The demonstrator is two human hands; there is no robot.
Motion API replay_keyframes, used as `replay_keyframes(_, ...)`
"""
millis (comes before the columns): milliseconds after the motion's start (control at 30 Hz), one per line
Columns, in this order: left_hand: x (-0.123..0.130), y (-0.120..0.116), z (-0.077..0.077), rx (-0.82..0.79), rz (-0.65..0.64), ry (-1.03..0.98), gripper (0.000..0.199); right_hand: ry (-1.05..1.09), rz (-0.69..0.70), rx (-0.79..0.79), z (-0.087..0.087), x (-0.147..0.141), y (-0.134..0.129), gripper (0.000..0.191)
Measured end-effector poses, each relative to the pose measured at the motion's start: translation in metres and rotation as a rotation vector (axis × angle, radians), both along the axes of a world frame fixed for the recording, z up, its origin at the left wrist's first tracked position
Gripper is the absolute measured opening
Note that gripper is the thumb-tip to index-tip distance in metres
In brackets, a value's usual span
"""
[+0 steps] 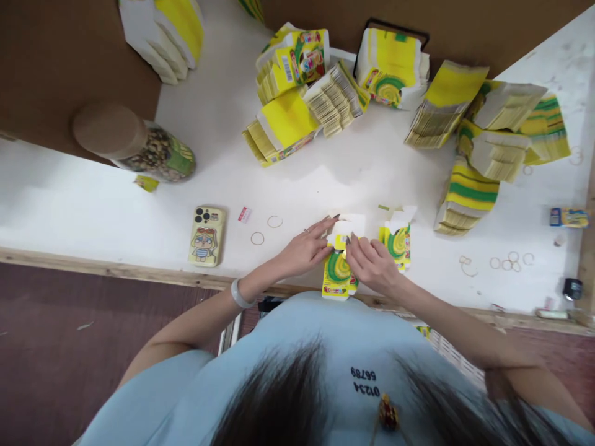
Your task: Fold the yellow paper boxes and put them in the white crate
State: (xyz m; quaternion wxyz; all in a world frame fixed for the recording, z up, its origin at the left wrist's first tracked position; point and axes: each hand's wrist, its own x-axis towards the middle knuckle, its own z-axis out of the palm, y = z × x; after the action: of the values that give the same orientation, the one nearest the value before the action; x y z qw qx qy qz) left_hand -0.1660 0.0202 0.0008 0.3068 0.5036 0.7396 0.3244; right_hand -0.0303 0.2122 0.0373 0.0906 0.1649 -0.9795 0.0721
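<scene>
- My left hand lies open with its fingers stretched over the white flaps of a yellow-and-green carton, thumb at its near side.
- My right hand is bent inward, thumb and fingertips pinching the carton near its middle.
- The carton sits at the near edge of the tabletop, straight in front of me, its printed panel toward my body.
- Just right of my right hand I have a second carton, partly behind the hand, its white flaps pointing away from me.
- Beyond my hands, bundles of cartons lean together toward the back, and one more stack stands beside them with a black frame behind it.
- Farther right lie more yellow-and-green stacks, with loose rubber bands nearer to me.
- On my left I see a phone in a cartoon case, a small pink-and-white label and, farther back, a tilted jar with a brown lid.
</scene>
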Motion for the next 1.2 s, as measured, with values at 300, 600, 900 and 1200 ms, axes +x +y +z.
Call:
replay_keyframes(300, -0.001, -0.005, 0.002, 0.146, -0.052, 0.130, 0.037, -0.213, -0.329, -0.679, -0.013, -0.013, 0.032, 0.014)
replay_keyframes(600, 0.002, -0.007, -0.001, 0.187, -0.144, 0.185, 0.033, -0.129, -0.889, -1.317, -0.014, -0.018, 0.075, 0.049)
replay_keyframes(900, 0.005, -0.010, -0.002, 0.191, -0.095, 0.290, 0.035, -0.636, -0.820, -1.009, 0.010, 0.026, 0.174, 0.062)
replay_keyframes(1200, 0.018, -0.016, 0.001, 0.085, -0.007, 0.265, 0.034, -0.287, -0.462, -0.320, 0.013, -0.032, 0.074, 0.064)
